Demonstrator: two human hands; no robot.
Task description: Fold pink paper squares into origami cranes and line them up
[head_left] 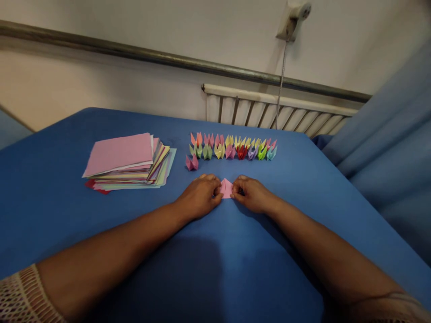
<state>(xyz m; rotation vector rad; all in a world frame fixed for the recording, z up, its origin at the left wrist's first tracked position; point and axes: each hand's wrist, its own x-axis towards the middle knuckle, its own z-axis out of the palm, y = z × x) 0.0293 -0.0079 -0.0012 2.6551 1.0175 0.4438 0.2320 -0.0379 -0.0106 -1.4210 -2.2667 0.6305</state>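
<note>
Both hands work close together at one small piece: the left hand pinches the left edge of the folded pink paper between thumb and fingers, and the right hand pinches its right edge the same way. Nearer than the folded pink paper, two bare forearms stretch across the blue worktop, the left one coming out of an openwork sleeve. The folded pink paper lies low over the worktop between the hands, its pointed end facing away and a crease line running down from the tip.

Well to the left of the folded pink paper sits an uneven stack of coloured sheets, pink on top. Beyond the paper and a little left stands a single pink origami piece. Farther beyond it, origami pieces with upright points stand in two close rows, among them green, yellow, red, purple and light blue ones. Far to the paper's right hangs a blue curtain. Past the worktop's far edge are a white radiator and a metal pipe along the wall.
</note>
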